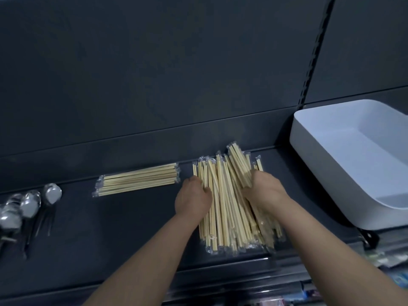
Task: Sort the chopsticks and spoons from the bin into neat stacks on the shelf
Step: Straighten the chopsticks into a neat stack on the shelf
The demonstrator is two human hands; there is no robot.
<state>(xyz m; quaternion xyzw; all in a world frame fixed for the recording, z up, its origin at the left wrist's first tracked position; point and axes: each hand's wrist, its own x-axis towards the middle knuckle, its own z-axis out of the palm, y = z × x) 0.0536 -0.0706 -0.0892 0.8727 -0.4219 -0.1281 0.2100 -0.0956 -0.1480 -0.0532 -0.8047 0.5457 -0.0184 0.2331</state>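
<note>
A big pile of wrapped wooden chopsticks lies on the dark shelf, pointing away from me. My left hand grips the pile's left edge, fingers curled into the sticks. My right hand holds a raised bundle of chopsticks on the pile's right side, tilted up to the left. A smaller flat stack of chopsticks lies sideways to the left. Metal spoons lie at the far left of the shelf.
A white plastic bin, its inside showing nothing, sits tilted at the right on the shelf. The dark back panel rises behind. Below the shelf's front edge, packaged goods show at the lower right.
</note>
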